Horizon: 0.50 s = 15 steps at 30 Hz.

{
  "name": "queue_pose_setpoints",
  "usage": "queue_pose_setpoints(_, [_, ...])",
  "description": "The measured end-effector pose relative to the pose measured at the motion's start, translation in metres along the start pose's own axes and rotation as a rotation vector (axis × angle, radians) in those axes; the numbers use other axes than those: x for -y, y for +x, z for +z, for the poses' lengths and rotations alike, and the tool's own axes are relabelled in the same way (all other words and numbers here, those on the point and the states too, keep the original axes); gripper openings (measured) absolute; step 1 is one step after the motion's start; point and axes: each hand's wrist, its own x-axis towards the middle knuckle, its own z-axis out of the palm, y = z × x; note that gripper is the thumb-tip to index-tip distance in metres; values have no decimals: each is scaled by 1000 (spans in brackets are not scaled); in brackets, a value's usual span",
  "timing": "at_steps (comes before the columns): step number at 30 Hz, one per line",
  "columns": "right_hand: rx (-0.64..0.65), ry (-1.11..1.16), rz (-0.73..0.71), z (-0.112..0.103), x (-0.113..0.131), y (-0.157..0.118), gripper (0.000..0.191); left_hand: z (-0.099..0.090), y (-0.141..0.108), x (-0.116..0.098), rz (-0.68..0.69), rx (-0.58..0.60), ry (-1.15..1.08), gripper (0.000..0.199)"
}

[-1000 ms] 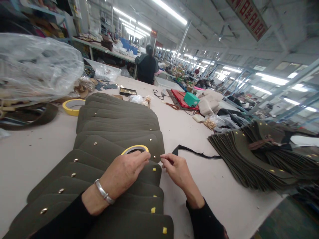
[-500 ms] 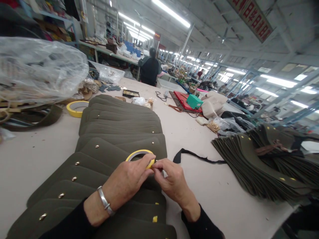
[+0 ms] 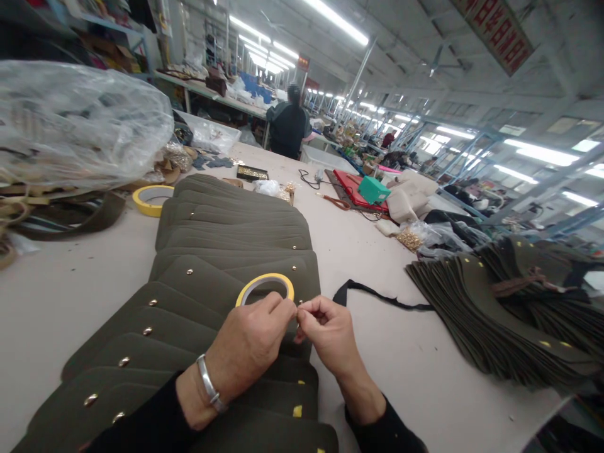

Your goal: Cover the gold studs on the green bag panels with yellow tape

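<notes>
Head view: left hand (image 3: 252, 332) bunched nearly closed, holding yellow tape roll (image 3: 289, 289) above the overlapping olive panels (image 3: 198, 314). Right hand (image 3: 331, 330) at the panels' right edge, thumb and forefinger pinched, meeting left fingertips; any tape between, cannot tell. My judgement: steady roll, pinches close, short controlled pull keeps tape flat.

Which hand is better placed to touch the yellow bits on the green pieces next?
Probably the right hand: it's by the right edge of the green pieces, where the yellow bits are, while the left hand holds the yellow tape roll.
</notes>
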Motion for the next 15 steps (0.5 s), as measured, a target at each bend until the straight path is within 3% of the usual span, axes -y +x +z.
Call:
queue_pose_setpoints(3, [-27,178,216,-7,-13,13,19,7,-3,-2,15,-20,45,19])
queue_pose_setpoints(6, [0,121,297,-19,-27,26,28,12,-3,-2,-40,156,161,13])
queue_pose_setpoints(10, [75,-89,222,-28,-38,29,27,14,0,-3,-86,398,230,15])
queue_pose_setpoints(15, [104,-475,-55,-25,-35,24,18,14,1,-5,-115,447,232,17])
